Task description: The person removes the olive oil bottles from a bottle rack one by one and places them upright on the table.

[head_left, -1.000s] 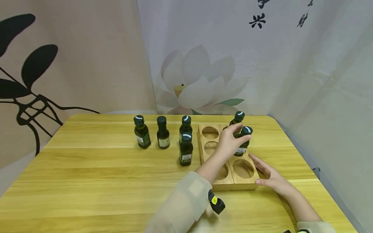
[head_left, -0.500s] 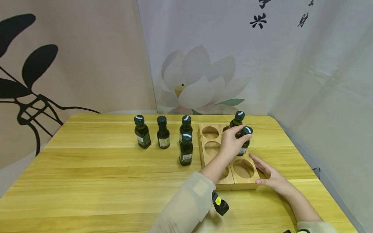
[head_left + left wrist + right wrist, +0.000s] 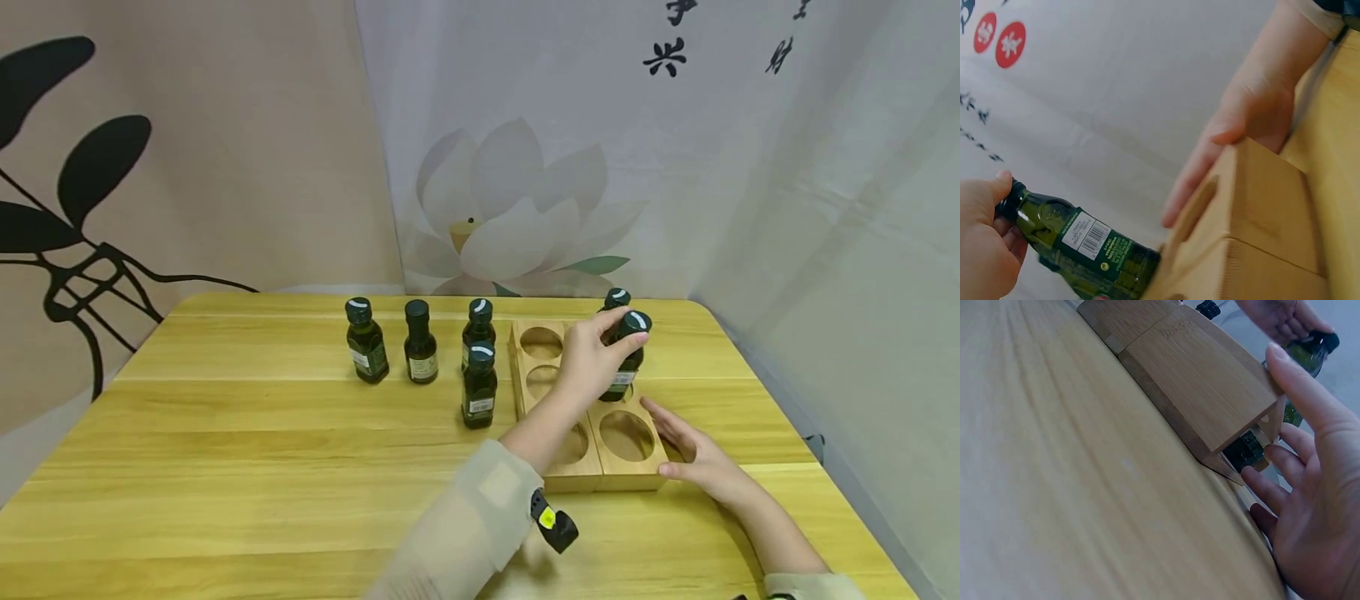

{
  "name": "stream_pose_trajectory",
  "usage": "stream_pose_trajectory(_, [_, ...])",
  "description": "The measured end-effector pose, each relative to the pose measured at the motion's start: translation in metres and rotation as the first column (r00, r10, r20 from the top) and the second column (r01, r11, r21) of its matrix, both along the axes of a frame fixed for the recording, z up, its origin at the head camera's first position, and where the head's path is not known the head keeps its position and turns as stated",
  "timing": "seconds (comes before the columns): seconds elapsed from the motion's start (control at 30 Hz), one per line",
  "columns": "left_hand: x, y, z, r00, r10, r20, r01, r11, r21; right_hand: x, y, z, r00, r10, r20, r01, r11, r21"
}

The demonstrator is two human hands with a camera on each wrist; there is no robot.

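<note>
My left hand (image 3: 588, 358) holds a dark green glass bottle (image 3: 624, 371) by its neck, just under the black cap. The bottle leans slightly over the middle right hole of a wooden bottle rack (image 3: 600, 482). In the left wrist view the bottle's label (image 3: 1088, 234) faces the camera, and its base is close to the rack's top; contact cannot be told. My right hand (image 3: 701, 462) lies against the rack's right side, fingers extended, thumb at the near corner. Another bottle (image 3: 617, 297) stands in the back right hole, partly hidden by my left hand.
Several dark bottles stand upright on the wooden table left of the rack: one at far left (image 3: 367, 342), a slimmer one (image 3: 421, 343), and two close together, the nearer (image 3: 479, 387) before the other (image 3: 478, 323). A printed cloth (image 3: 300, 150) hangs behind the table.
Over the last half second my left hand has raised the bottle slightly and moved a little left. My right hand and the rack stay put.
</note>
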State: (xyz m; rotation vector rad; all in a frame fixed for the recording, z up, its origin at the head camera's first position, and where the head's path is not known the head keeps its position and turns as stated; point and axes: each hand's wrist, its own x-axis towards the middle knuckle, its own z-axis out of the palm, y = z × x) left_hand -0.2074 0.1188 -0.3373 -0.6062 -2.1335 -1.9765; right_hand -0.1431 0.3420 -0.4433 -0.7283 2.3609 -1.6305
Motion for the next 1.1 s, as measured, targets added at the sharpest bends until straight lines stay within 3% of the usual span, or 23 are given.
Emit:
stream_pose_trajectory(0.27, [0.009, -0.02, 0.036, 0.993, -0.004, -0.12, 0.006, 1.0, 0.016, 0.001, -0.001, 0.001, 1.0, 0.006, -0.003, -0.006, 1.0, -0.007])
stream_pose_trajectory(0.53, [0.017, -0.048, 0.064, 0.962, -0.002, -0.274, -0.002, 1.0, -0.013, 0.001, -0.003, 0.002, 1.0, 0.001, 0.007, -0.001, 1.0, -0.004])
stream_pose_trajectory(0.9, [0.025, -0.102, 0.09, 0.933, 0.071, -0.353, -0.055, 0.997, 0.056, 0.001, -0.003, 0.003, 1.0, -0.001, 0.019, 0.001, 1.0, -0.006])
stream_pose_trajectory(1.1, [0.031, -0.136, 0.101, 0.934, 0.128, -0.334, -0.113, 0.992, 0.064, 0.002, -0.001, 0.002, 1.0, 0.002, 0.012, -0.002, 1.0, -0.021])
